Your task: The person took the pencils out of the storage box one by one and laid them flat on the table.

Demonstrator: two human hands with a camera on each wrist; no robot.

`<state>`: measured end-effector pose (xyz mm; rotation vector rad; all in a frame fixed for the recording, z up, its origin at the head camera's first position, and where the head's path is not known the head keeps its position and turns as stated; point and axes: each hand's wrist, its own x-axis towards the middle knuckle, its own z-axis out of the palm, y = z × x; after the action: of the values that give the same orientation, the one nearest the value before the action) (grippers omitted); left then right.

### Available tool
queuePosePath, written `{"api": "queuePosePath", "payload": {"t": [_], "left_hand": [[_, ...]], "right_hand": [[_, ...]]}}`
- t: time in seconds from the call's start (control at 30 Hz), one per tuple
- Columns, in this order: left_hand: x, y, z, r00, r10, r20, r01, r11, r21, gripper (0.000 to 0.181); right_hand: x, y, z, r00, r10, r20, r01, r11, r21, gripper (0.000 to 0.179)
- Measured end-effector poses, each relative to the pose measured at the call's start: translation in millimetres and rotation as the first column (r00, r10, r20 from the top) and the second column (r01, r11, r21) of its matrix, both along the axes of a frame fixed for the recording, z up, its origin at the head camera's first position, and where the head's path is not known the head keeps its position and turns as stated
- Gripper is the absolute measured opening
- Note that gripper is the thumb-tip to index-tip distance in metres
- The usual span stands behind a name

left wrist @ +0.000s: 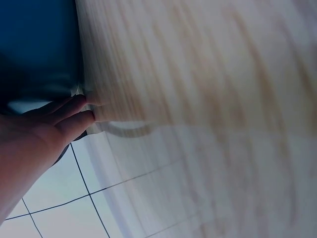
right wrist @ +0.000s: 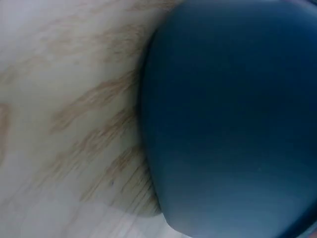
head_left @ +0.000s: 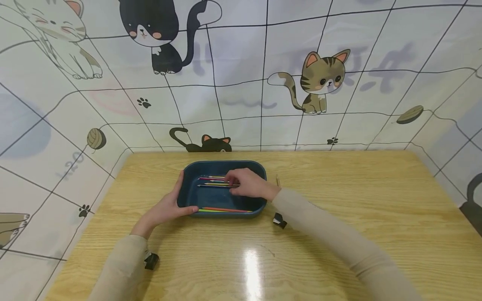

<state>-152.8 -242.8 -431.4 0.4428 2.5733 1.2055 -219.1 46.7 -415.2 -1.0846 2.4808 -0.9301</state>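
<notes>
A dark blue rectangular tray [head_left: 214, 198] with rounded corners sits on the table. My left hand [head_left: 170, 205] holds its left end, fingers along the outer wall and thumb over the near rim; the left wrist view shows these fingers [left wrist: 74, 121] against the wall. Inside the tray, my right hand [head_left: 247, 183] has its fingers curled over the right ends of several colored pencils [head_left: 212, 184], which lie side by side near the far wall. Its fingertips pinch at the pencils. A green pencil and an orange pencil [head_left: 220, 209] lie along the near wall.
One pencil [head_left: 278, 180] lies on the wooden table [head_left: 357, 188] just right of the tray, partly behind the right forearm. Small black pieces [head_left: 279, 220] show beside both sleeves. A white cat-print sheet [head_left: 241, 104] stands behind and at both sides.
</notes>
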Motion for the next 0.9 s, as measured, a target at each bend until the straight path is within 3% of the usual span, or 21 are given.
{"api": "queuePosePath", "payload": {"t": [0.17,0.33,0.5,0.67,0.9], "left_hand": [[1.0,-0.3,0.3,1.000,-0.002,0.004,0.002,1.000,0.013,0.120],[1.2,-0.5,0.4,1.000,-0.002,0.002,0.002,1.000,0.012,0.120],[0.9,-0.1,0.7,1.000,0.004,-0.005,-0.004,1.000,0.002,0.119],[0.8,1.8,1.0,1.000,0.004,-0.013,-0.004,1.000,0.016,0.118],[0.3,0.6,-0.9,1.000,0.004,-0.028,-0.004,1.000,0.008,0.118]], "right_hand": [[-4.7,-3.9,-3.7,0.997,-0.057,0.059,0.057,0.998,-0.001,0.032],[-7.1,-5.5,-5.3,0.991,-0.046,0.126,0.045,0.999,0.009,0.037],[-7.7,-3.8,-5.6,0.993,0.011,0.114,-0.011,1.000,0.004,0.038],[-7.3,-5.6,-6.4,0.989,0.011,0.150,-0.017,0.999,0.039,0.041],[-5.2,-9.8,-10.1,0.991,0.043,0.126,-0.049,0.998,0.046,0.040]]}}
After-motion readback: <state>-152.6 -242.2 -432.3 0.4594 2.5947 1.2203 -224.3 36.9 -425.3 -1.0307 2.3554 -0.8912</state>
